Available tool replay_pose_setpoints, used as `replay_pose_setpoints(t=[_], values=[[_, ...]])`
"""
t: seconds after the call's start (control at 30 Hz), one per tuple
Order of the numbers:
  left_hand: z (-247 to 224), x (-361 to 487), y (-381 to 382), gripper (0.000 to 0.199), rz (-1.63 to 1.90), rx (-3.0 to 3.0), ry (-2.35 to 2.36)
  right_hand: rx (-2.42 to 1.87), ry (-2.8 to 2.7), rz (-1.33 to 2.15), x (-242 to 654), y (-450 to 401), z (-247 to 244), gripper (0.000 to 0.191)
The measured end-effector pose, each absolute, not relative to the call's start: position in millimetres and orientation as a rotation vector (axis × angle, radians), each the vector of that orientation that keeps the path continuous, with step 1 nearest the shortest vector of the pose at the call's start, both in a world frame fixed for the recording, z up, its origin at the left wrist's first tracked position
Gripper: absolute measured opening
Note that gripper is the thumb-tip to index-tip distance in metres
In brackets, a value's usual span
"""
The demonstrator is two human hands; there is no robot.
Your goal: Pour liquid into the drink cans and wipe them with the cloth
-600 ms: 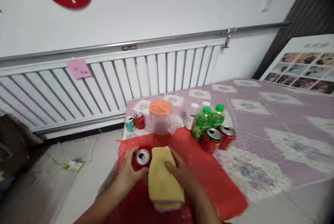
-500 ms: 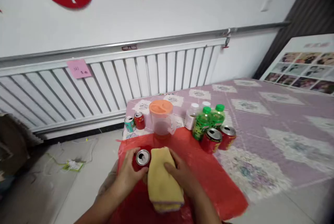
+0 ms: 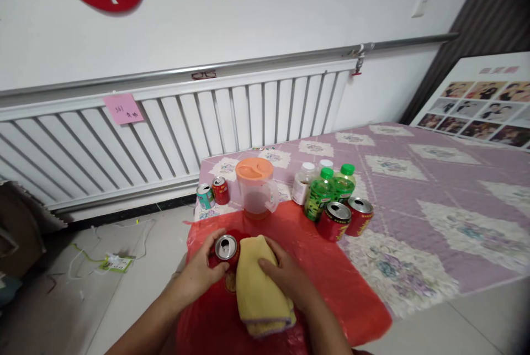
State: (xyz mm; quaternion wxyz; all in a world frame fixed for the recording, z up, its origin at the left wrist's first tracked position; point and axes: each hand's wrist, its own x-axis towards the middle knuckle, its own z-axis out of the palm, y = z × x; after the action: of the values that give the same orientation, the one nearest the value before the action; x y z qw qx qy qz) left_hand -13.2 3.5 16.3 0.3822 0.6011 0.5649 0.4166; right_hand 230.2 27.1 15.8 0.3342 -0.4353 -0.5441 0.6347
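My left hand (image 3: 205, 266) is curved around the left side of an opened red drink can (image 3: 228, 264), with fingers behind it and the thumb in front. The can stands upright and its silver top shows the open hole. My right hand (image 3: 284, 272) grips a folded yellow cloth (image 3: 260, 289) with purple stitched edges, thumb on top. The cloth is right beside the can. Both are over a red plastic sheet (image 3: 331, 283) on the table's near end.
Behind the sheet stands a clear pitcher (image 3: 256, 197) with an orange lid. A teal can (image 3: 205, 198) and a small red can (image 3: 221, 192) are to its left. Green-capped bottles (image 3: 318, 197), white-capped bottles (image 3: 301, 188) and two red cans (image 3: 334, 223) stand to the right. A radiator (image 3: 256, 115) lines the wall.
My left thumb has drawn back slightly from the front of the can, uncovering more of its side. The cloth has shifted a little right and down with my right hand.
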Motion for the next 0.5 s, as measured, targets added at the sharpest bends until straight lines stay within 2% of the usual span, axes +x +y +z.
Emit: replay_pose_setpoints(t=[0.17, 0.3, 0.5], values=[[5.6, -3.9, 6.3, 0.073, 1.174, 1.579, 1.633, -0.990, -1.309, 1.727, 229.4, 23.8, 19.5, 0.086], [5.0, -0.2, 5.0, 0.067, 1.169, 1.596, 1.653, -1.012, -1.328, 1.711, 229.2, 24.4, 15.1, 0.081], [21.6, -3.6, -0.3, 0.073, 1.027, 1.579, 1.485, -1.126, -1.466, 1.652, 232.5, 28.5, 5.8, 0.068]])
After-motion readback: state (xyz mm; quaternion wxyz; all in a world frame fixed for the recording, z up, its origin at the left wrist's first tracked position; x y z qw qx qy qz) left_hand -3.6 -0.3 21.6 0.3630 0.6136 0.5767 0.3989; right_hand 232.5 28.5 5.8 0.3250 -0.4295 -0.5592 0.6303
